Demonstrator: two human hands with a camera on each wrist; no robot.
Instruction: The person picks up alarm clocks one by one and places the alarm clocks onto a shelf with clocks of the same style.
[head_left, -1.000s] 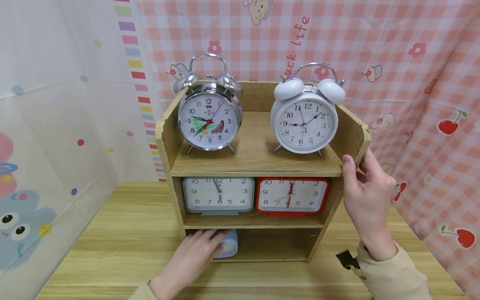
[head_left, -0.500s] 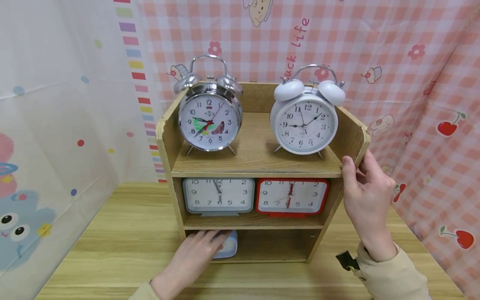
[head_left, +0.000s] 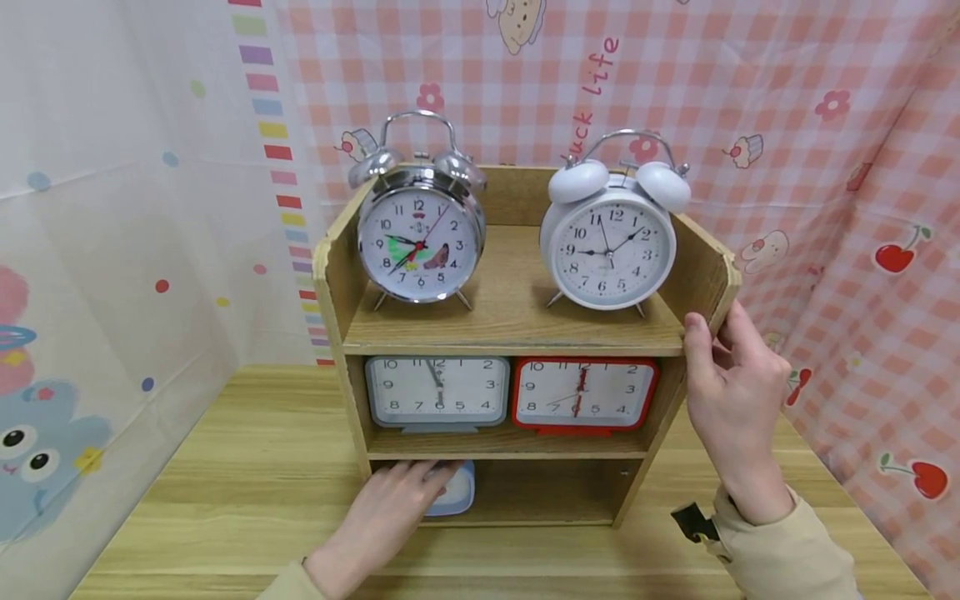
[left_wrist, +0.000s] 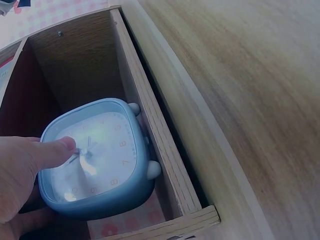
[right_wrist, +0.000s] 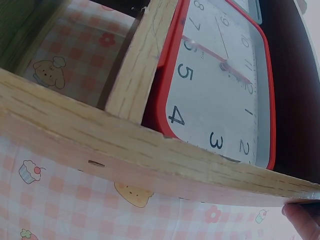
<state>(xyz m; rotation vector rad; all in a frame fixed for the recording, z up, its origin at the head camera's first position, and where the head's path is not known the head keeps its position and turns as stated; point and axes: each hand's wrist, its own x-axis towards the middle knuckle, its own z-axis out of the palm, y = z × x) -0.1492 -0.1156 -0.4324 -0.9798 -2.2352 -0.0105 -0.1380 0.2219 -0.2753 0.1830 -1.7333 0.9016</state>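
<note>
My left hand (head_left: 390, 504) reaches into the bottom compartment of a small wooden shelf (head_left: 517, 325) at its left end. It holds a light blue alarm clock (left_wrist: 107, 155), thumb on the dial and the other fingers behind the body. Small round feet on the clock sit close to the bottom board in the left wrist view. Much of the clock is covered by the hand in the head view. My right hand (head_left: 738, 392) grips the shelf's right side panel near the top board, thumb in front and fingers round the outer side.
A silver twin-bell clock (head_left: 420, 242) and a white twin-bell clock (head_left: 609, 250) stand on top. Below them, a grey rectangular clock (head_left: 465, 392) and a red one (head_left: 547, 392) share the middle compartment. The shelf stands on a wooden table (head_left: 247, 467) before checked cloth.
</note>
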